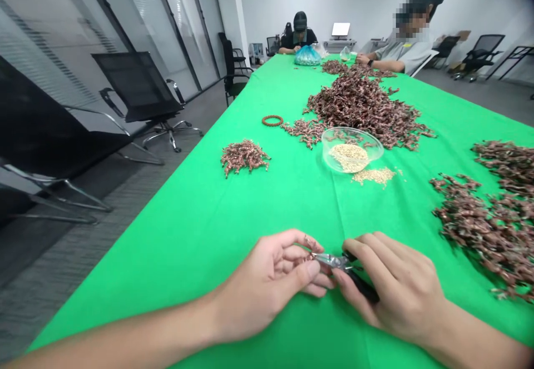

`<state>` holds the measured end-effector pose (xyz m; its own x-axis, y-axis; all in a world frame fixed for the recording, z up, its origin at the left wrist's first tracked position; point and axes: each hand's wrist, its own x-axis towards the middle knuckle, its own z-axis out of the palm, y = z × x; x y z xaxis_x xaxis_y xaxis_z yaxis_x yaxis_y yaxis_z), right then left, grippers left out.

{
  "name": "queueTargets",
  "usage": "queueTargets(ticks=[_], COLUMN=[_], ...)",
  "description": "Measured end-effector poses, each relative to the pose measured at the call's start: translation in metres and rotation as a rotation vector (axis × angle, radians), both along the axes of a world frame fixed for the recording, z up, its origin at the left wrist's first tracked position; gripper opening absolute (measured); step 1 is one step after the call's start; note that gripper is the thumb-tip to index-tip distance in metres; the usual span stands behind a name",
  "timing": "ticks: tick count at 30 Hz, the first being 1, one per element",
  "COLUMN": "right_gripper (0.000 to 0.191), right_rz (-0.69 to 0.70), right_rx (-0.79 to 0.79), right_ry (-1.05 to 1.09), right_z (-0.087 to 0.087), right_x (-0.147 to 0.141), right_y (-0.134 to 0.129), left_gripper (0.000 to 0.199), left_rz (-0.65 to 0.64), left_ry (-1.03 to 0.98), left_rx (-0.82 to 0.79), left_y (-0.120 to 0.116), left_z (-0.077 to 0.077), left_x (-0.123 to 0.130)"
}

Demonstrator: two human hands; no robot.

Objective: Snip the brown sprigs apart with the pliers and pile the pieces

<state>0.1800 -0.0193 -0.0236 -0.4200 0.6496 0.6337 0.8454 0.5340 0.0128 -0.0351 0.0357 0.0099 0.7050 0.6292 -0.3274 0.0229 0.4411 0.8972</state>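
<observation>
My right hand (394,288) is wrapped round the dark handles of a pair of needle-nose pliers (331,260). The silver jaws point left and reach the fingertips of my left hand (277,285). Between its thumb and fingers, my left hand pinches a small copper-brown piece (307,257), mostly hidden by the fingers. The plier tips meet this piece; whether they clamp it I cannot tell. Both hands are just above the green cloth (200,257) near the front of the table.
A small heap of copper-brown pieces (245,156) lies ahead on the left, a large heap (362,104) further back, another (488,224) at right. A clear bowl (329,163) holds pale grains, with spilled grains (375,176) beside it. A brown ring (272,121) lies near. Two people sit beyond.
</observation>
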Motion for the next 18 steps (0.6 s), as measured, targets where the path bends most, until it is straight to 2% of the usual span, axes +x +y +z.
queueTargets(ticks=[11,18], right_gripper=[0.026,0.014], right_rz=[0.002,0.006], right_rx=[0.083,-0.022], right_ry=[-0.071,0.041], right_z=[0.004,0.004], right_x=[-0.001,0.0], right_y=[-0.001,0.0], left_gripper=[0.023,0.024], left_rz=[-0.015,-0.086], left_ry=[-0.028,-0.15], left_rx=[-0.009,-0.082], left_y=[0.001,0.012], left_z=[-0.003,0.0], left_x=[-0.002,-0.004])
